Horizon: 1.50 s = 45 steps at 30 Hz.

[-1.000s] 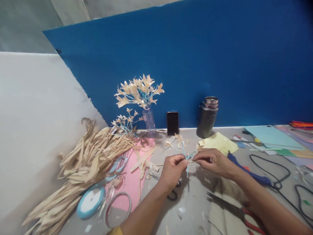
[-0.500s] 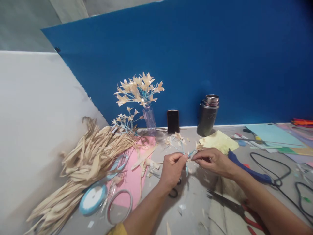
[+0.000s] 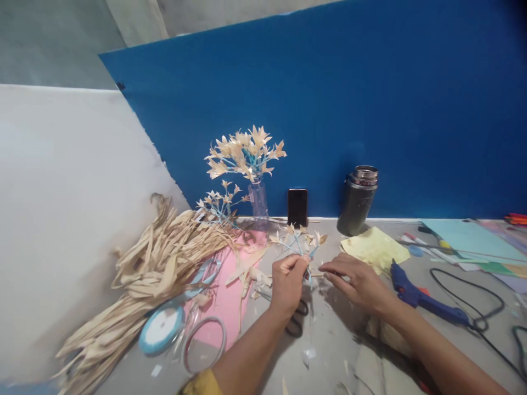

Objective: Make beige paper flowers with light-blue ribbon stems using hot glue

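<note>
My left hand is closed, pinching the thin blue stems of a small spray of pale husk flowers between thumb and forefinger. The flowers fan out above the grip, and the stem ends hang below it. Just to the right, my right hand has its fingers stretched toward the stems, a small gap from them. No object shows in it. A thin stick lies behind the hands, partly hidden. Black scissor handles rest on the table under my left wrist.
A bundle of dried husks, a blue ribbon spool and a tape ring lie left. Behind stand a flower-filled clear vase, a phone and a dark flask. A corded blue glue gun lies right.
My right hand has drawn back to the right from the stems, its fingers loosening. My left hand still holds the spray, now turned so its flowers spread wider. The whole view has shifted slightly.
</note>
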{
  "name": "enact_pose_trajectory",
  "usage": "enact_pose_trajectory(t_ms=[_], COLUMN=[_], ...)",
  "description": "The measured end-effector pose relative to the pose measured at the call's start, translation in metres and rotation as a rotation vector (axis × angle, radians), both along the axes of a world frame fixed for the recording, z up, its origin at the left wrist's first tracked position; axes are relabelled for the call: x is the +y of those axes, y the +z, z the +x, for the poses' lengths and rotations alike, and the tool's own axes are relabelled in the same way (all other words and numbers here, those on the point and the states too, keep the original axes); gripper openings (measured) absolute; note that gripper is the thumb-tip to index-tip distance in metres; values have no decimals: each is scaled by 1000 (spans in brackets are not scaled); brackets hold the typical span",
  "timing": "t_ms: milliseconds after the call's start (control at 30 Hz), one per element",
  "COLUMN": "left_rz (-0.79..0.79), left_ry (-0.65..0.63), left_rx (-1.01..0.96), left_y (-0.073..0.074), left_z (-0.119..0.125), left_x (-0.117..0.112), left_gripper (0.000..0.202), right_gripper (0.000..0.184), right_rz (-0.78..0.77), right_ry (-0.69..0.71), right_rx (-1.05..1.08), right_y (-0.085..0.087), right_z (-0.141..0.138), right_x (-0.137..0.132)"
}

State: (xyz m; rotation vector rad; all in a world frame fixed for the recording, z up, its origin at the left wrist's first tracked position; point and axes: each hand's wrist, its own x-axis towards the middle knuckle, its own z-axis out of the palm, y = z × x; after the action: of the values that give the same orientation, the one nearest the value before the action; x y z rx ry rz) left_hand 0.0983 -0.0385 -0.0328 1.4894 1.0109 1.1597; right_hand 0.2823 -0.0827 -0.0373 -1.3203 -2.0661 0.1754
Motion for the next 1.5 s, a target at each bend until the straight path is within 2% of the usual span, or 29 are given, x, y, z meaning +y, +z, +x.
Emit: enact_pose_trajectory(t_ms=[167,233,300,400,500,567,667,733,800,900,1000,1100,1200,1333,1433,1500], left_rz=[40,57,52,1,-68,-93,-174,-298,-376,-256,-22,162,245,138,-6,-66], left_ry=[56,52,-8,-204,-463,-585,-647,-659,-595,-339,-91,53,97,80,58,48], left_rx=[69,112,147,169,142,105,5,-124,-267,-319,-168,-36,10,-34,-91,-108], left_y=[-9,-13,-16,-14,-6,1,6,4,1,1,6,8,4,-4,-6,-5], left_z=[-1,0,1,0,-3,-4,-4,-1,2,3,2,0,1,6,9,8], left_x=[4,5,5,3,-2,-6,-15,-19,-19,-14,-9,-8,-10,-11,-9,-7], left_gripper=[36,35,35,36,38,37,34,35,38,37,38,38,40,35,33,33], right_gripper=[22,21,22,21,15,18,24,30,33,32,23,24,27,28,28,33], right_rz=[143,224,272,239,55,-207,-612,-733,-772,-775,-684,-441,-246,-136,-106,-186], right_ry=[0,-14,-7,-4,30,96,227,255,252,215,92,-71,-56,-95,-125,-78], right_rx=[-303,-357,-328,-200,-24,157,484,698,862,923,794,585,414,266,199,213], right_y=[5,10,17,35,56,63,56,41,25,9,10,17,17,3,-2,1], right_z=[-14,-18,-18,-6,16,31,43,40,30,9,-14,-32,-43,-53,-53,-48], right_x=[-10,-14,-17,-18,-14,-8,2,7,9,6,-1,-10,-16,-18,-17,-16])
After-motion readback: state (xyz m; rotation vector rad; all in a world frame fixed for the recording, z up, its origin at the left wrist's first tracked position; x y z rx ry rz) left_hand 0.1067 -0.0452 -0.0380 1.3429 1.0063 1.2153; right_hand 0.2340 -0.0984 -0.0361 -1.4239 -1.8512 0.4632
